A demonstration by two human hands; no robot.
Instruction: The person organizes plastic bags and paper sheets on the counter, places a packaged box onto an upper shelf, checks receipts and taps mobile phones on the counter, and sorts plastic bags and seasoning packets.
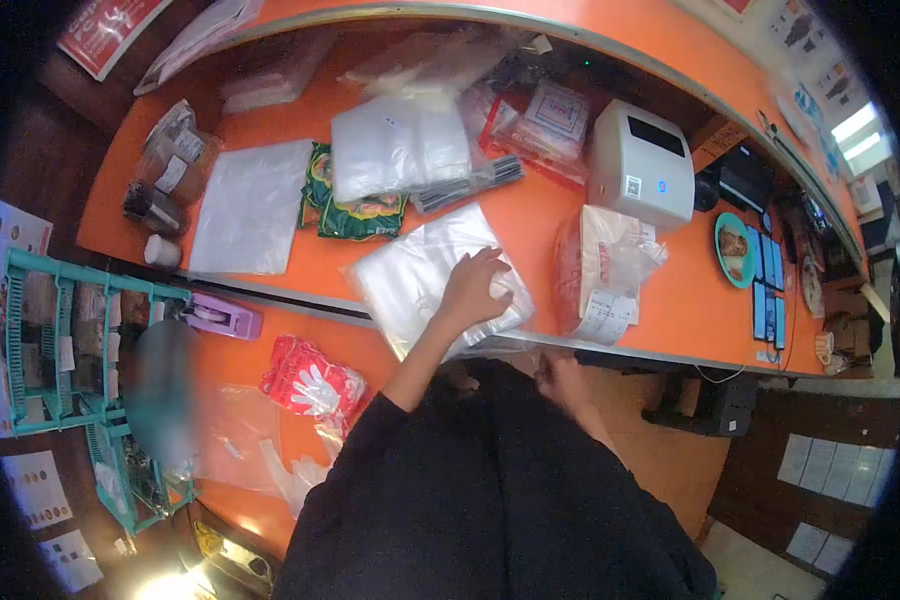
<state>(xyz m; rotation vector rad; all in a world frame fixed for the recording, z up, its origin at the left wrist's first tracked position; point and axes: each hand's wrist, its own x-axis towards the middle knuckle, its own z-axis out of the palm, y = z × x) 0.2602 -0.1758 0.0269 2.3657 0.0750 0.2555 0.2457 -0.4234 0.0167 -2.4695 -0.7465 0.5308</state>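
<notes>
My left hand [475,292] rests on a stack of clear plastic bags [410,272] at the counter's front edge, its fingers spread and curved over the plastic. To its right, my right hand [567,382] hangs just below the edge, blurred, so its fingers cannot be made out. Behind the stack lie another pile of clear bags [395,145], a green packet [360,217] and a bundle of dark sticks [470,185] in plastic. A plastic-wrapped pack [600,270] stands right of my left hand.
A white label printer [642,165] stands at the back right, near a green plate [734,250] and several phones [766,280]. On the left are a purple tape dispenser [224,316], a red glove packet [313,383] and a teal rack [90,275].
</notes>
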